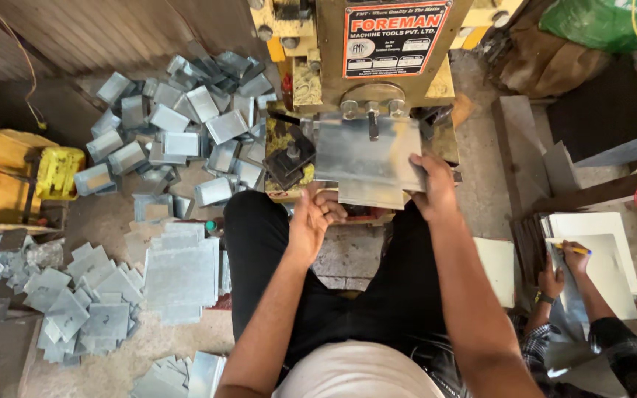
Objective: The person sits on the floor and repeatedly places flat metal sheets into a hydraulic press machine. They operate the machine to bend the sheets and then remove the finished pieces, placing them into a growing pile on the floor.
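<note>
Head view: your right hand [433, 184] has its fingers clamped on the right edge of the sheet [366, 158], which sits flat under the press [370, 66]. Your left hand [311, 221] hangs just below the sheet's front edge, fingers curled loosely together, holding nothing as far as I can tell. Risk, I'd say: those right fingers are really close to the tooling, and with one-handed grip the sheet could skew. The bent pieces [178, 125] piled on the floor look like a trip hazard too.
</note>
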